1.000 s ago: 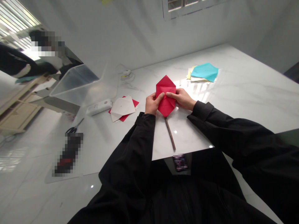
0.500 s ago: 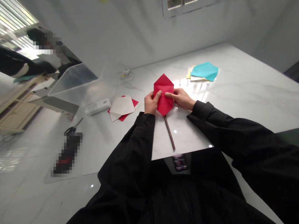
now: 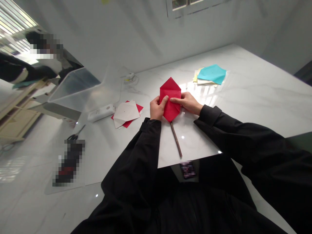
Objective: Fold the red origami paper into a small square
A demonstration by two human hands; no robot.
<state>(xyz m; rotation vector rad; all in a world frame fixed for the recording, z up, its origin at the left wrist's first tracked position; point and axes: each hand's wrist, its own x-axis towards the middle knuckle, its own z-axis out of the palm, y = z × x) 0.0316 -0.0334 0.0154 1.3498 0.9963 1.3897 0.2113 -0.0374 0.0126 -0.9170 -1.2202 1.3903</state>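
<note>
Left hand [image 3: 158, 109], right hand [image 3: 187, 102] on origami [image 3: 170, 101]

one folded red paper [image 3: 170, 89], one wooden stick [image 3: 175, 139], one plastic bin [image 3: 73, 89], one scissors [image 3: 73, 136]

The red paper [image 3: 170, 105] looks smooth and matt. The marble table [image 3: 258, 97] is glossy, while the black sleeves [image 3: 234, 138] are matt cloth.
</note>
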